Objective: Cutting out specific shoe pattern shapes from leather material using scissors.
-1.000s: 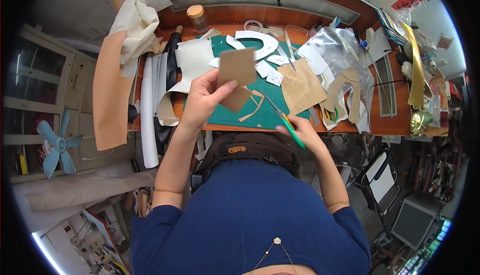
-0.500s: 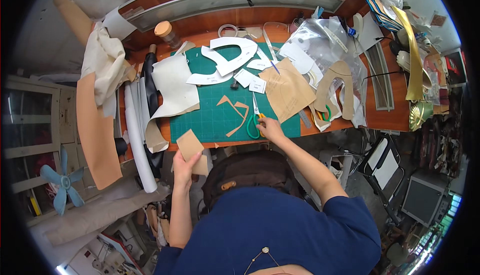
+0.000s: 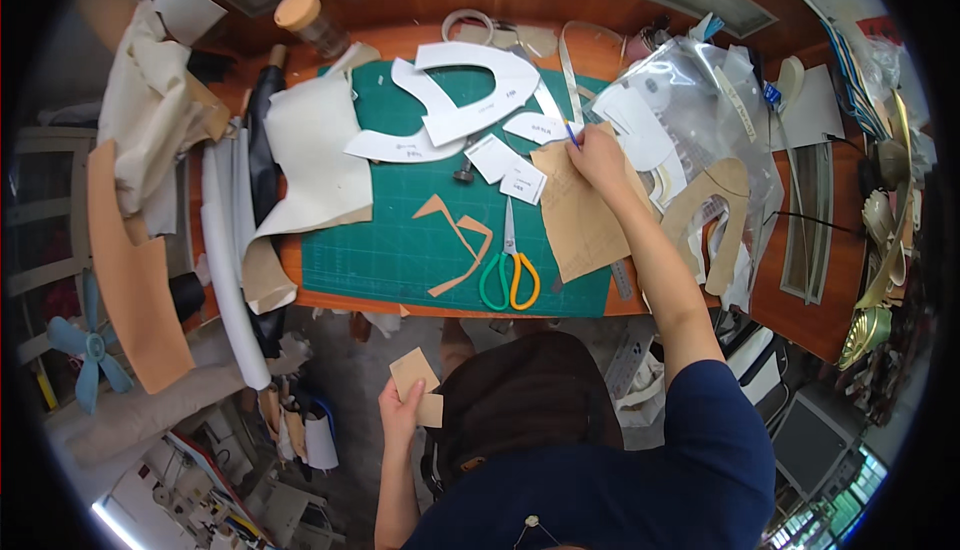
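Hands first: the left hand [image 3: 402, 408] is off the table [image 3: 800, 320], below its near edge, gripping two small tan pieces [image 3: 412, 370] between thumb and fingers. One piece sticks out past the fingertips; the other angles out to the right beneath it.

At the table's near edge, the green mat [image 3: 370, 250] reaches almost to the rim. Scissors [image 3: 510, 247] lie on it, their green and yellow handles beside that edge and blades pointing to the far side. Just left of them are a thin tan strip [image 3: 472, 223] and a pointed scrap [image 3: 436, 206]. Green surface shows from these scraps to the off-white material [image 3: 315, 150] along the mat's left side.

Right of the scissors lies a brown paper sheet [image 3: 580, 225], a ruler [image 3: 622, 280] showing at its near right corner. Over its far end, the right hand [image 3: 600, 162] has bent fingers at a blue pen [image 3: 572, 134]; I cannot tell whether they are closed on it. That forearm crosses the near edge, between the sheet and the horseshoe-shaped tan piece [image 3: 735, 182].

Farther back, white pattern pieces [image 3: 480, 120] crowd the mat's middle. Toward the far edge stand a lidded jar [image 3: 298, 12] and a tape roll [image 3: 468, 13].
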`<state>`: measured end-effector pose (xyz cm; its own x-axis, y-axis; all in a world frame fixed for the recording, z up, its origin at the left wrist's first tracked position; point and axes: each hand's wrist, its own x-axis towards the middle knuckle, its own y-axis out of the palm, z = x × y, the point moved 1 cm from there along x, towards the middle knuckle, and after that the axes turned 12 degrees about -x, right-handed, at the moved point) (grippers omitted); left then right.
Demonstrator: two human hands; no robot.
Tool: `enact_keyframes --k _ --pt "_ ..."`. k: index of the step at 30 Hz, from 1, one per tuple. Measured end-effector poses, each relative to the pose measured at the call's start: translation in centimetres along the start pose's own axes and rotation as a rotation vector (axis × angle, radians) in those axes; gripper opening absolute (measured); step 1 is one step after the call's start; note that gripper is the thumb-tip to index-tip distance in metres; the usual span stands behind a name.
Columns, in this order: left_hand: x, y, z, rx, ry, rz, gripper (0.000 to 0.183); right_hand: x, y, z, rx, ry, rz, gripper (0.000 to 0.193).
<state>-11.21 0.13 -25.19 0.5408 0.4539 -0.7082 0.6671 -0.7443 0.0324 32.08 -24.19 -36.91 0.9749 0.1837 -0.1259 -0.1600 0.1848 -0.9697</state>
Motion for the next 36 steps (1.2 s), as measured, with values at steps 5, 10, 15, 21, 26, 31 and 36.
enact_keyframes --k 5,10,15,21,26,31,36 --pt "0.4 2.5 2.4 0.028 -0.054 0.026 0.026 1.0 -0.4 -2.1 0.099 -0.025 0.101 0.019" --pt "3.9 2.3 3.3 0.237 0.085 0.113 0.025 -3.5 -3.4 -5.0 0.748 0.09 0.064 0.017" --pt "13.2 1.0 -1.9 0.279 0.328 0.171 0.029 -11.3 -4.8 -6.5 0.522 0.013 -0.136 0.019" --pt "17.6 2.1 -6.3 0.843 0.976 -0.224 0.027 -17.9 -1.3 -0.4 0.436 -0.037 0.22 0.014" --pt "13.4 3.2 0.7 0.587 0.619 0.19 0.006 -19.7 0.7 7.2 0.366 -0.309 0.107 0.02" --pt "14.4 -2.9 14.5 0.833 0.192 0.203 0.018 -14.6 1.9 13.4 0.053 -0.365 0.071 0.024" --pt "16.9 -11.7 34.1 1.315 -0.403 0.149 0.045 -14.1 5.0 16.2 0.024 -0.62 0.261 0.021"
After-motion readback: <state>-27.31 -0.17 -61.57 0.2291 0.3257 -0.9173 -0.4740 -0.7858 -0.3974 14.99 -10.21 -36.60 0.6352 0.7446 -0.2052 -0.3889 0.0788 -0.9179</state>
